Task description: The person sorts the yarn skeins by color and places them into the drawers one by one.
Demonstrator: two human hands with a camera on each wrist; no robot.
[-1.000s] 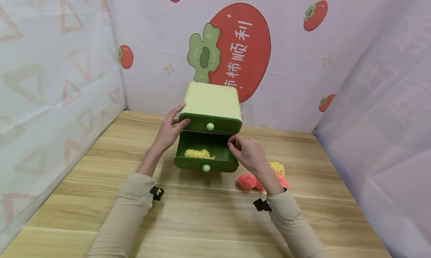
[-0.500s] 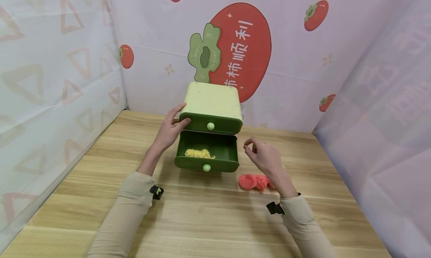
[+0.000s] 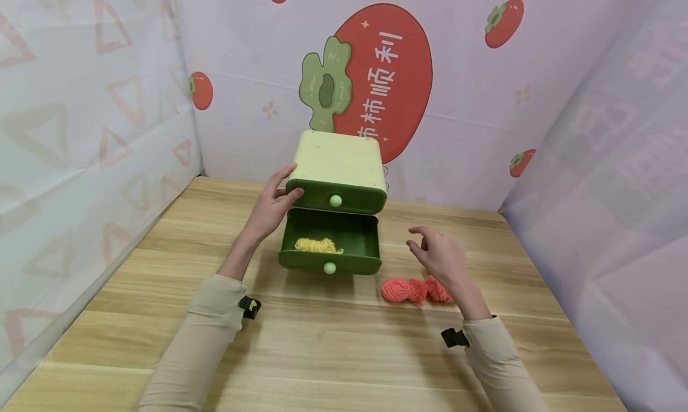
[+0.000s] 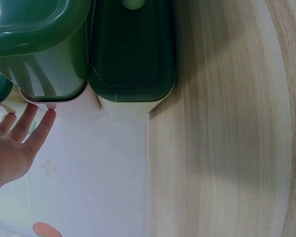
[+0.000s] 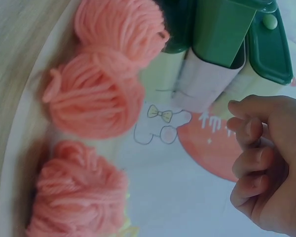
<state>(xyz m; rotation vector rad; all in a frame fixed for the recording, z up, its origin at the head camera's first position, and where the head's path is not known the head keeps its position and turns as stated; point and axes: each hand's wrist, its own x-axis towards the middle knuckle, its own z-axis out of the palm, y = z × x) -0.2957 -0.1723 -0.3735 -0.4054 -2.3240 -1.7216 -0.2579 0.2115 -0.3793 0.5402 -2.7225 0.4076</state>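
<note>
A stack of small drawer boxes stands at the middle of the table; its top box [image 3: 338, 161] is pale green with a dark green front. Below it the dark green drawer [image 3: 355, 236] is pulled out, with a yellow yarn skein [image 3: 314, 245] lying inside at the left. My left hand [image 3: 270, 206] rests on the top box's left front corner, thumb on the front, fingers straight along the side. To the right of the open drawer my right hand [image 3: 442, 257] hovers, loosely curled around nothing. Coral-red yarn skeins [image 3: 408, 290] lie on the table below it.
In the left wrist view a lower drawer front [image 4: 133, 54] is pushed in under the open one. A bit of yellow yarn [image 5: 129, 229] shows behind the coral skeins. Printed cloth walls [image 3: 242, 137] enclose the wooden table [image 3: 322, 352] at the back and sides.
My right hand has drawn away from the drawer's right edge, out to the right over the coral skeins, and its pinched fingers have loosened. My left hand and the drawers stay put.
</note>
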